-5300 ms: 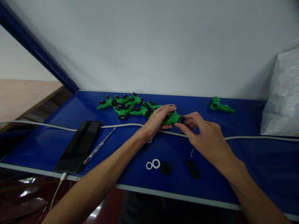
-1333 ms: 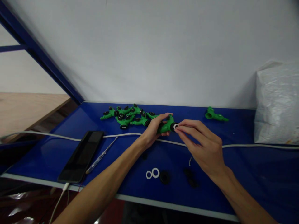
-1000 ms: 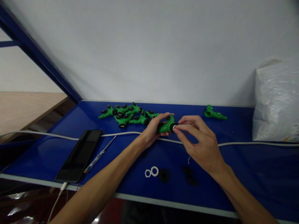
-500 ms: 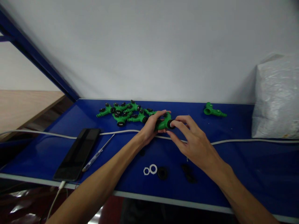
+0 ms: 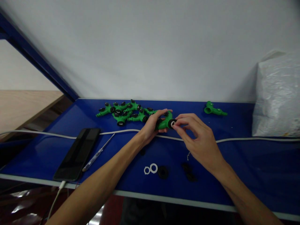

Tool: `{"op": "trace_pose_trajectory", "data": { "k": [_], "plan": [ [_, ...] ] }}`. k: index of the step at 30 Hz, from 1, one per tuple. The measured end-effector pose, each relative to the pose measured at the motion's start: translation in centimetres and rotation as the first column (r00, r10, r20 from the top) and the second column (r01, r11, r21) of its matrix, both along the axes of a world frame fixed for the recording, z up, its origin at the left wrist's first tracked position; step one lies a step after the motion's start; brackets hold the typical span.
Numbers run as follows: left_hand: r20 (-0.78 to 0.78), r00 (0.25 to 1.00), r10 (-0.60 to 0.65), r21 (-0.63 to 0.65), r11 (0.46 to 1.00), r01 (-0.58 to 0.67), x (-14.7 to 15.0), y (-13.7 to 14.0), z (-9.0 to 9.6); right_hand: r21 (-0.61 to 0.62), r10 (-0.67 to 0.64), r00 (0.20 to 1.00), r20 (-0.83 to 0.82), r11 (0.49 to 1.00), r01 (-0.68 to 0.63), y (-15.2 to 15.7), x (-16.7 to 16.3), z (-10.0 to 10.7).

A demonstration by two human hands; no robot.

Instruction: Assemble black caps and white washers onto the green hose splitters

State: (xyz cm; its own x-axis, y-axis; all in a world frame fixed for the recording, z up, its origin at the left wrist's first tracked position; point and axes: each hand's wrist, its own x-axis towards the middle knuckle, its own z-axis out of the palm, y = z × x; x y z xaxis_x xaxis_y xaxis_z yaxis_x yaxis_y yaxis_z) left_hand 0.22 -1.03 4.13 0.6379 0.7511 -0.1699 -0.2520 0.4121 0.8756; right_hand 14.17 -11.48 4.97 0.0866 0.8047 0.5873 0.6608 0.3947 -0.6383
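Observation:
My left hand (image 5: 150,126) is wrapped round a green Y-shaped hose splitter (image 5: 164,125), keeping it above the blue table. A black collar sits on the splitter's right end, with a white ring (image 5: 172,123) in its mouth. Thumb and forefinger of my right hand (image 5: 199,137) pinch at that white ring. Below lie two loose white rings (image 5: 153,168), a black collar (image 5: 162,172) and dark parts (image 5: 188,172) too dim to name. Several green splitters with black fittings (image 5: 120,119) are grouped behind my left hand. A bare green splitter body (image 5: 213,110) rests at the back right.
A black phone (image 5: 77,156) on a charging lead and a clear-handled screwdriver (image 5: 98,153) lie at the left. One white cable (image 5: 126,131) crosses the table beneath my hands. Against the wall at right stands a plastic-wrapped package (image 5: 276,97).
My right fingers have drawn together from a looser spread into a pinch at the collar's mouth, and more of the white ring shows. The left hand keeps its hold on the splitter.

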Motion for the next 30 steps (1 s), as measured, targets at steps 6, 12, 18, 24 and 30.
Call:
{"op": "trace_pose_trajectory", "data": {
  "k": [6,12,18,24,30],
  "plan": [
    [-0.035,0.999,-0.014,0.045,0.999,0.016,0.01,-0.12,0.03,-0.244,-0.024,0.913,-0.407,0.966,-0.083,0.37,0.25,-0.12],
    [-0.089,0.996,-0.001,0.093,0.996,0.009,0.13,-0.45,0.0,-0.33,-0.043,0.866,-0.498,0.933,-0.143,0.37,0.4,0.39],
    [-0.152,0.988,0.028,0.168,0.986,-0.002,0.15,-0.31,-0.32,-0.348,-0.054,0.858,-0.51,0.926,-0.149,0.17,0.4,0.08],
    [-0.189,0.98,0.062,0.218,0.976,-0.02,0.22,-0.42,-0.5,-0.342,-0.042,0.826,-0.562,0.921,-0.186,0.12,0.28,0.11],
    [-0.166,0.983,0.078,0.248,0.968,-0.035,0.18,-0.64,-0.38,-0.342,-0.048,0.809,-0.586,0.92,-0.193,-0.02,0.33,0.46]
  ]
}}
